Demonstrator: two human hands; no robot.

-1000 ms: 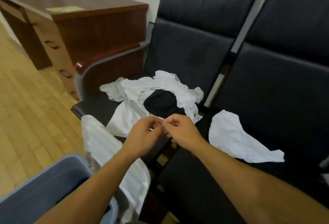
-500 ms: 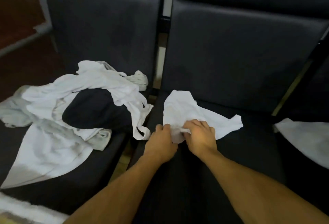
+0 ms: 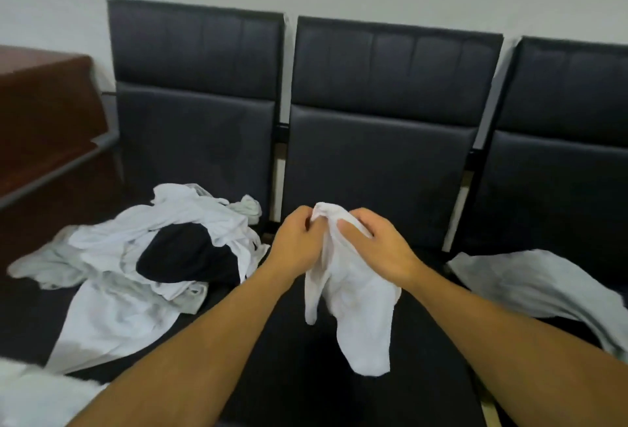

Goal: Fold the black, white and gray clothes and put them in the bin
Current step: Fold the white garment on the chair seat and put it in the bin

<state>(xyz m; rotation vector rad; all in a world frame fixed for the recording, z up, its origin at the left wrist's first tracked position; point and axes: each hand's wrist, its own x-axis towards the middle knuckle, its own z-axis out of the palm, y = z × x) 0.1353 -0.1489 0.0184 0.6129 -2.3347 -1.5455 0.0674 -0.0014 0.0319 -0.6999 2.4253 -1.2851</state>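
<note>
Hands worked together above the middle seat: the left hand (image 3: 295, 243) and right hand (image 3: 377, 245) pinched the top edge of a small white garment (image 3: 356, 294), which hung limp. Light and soft, it looked best held by its corners. Unfolded clothes (image 3: 142, 256) lay heaped on the bench (image 3: 390, 399) nearby.
</note>
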